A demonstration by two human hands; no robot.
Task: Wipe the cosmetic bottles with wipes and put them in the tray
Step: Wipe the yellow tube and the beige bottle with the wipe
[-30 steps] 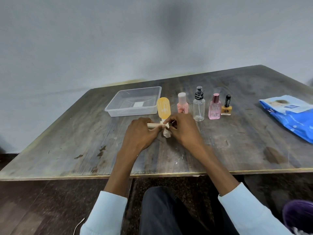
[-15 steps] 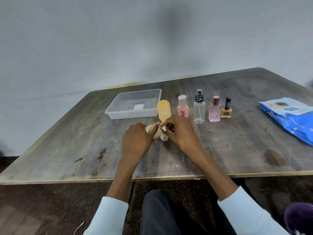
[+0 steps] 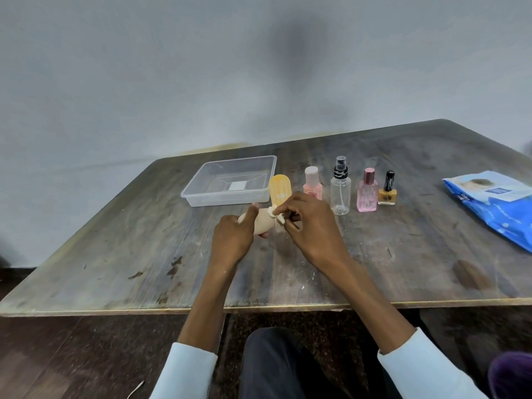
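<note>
Held bottle: a beige bottle lies on its side just above the surface, long axis running left to right between the two hands.
Left hand: the left hand grips the bottle's left end, fingers curled under it and thumb laid along the top.
Right hand: the right hand pinches a crumpled white wipe against the bottle's right end; its fingers are bunched together at the pinch.
Key relation: the wipe sits at the right end only, so the unwiped length lies leftward from the right fingers, toward the left grip.
Tray: the clear tray stands just beyond the left fingers, nearer that hand than the right.
Waiting bottles: an orange-yellow bottle stands directly behind the fingers; pink-capped bottle, spray bottle, pink perfume bottle and nail polish line up beyond the right fingers.
Wipe pack: a blue pack lies well to the right.
Judgement: wiping seems unfinished, and no bottle shows in the tray.
</note>
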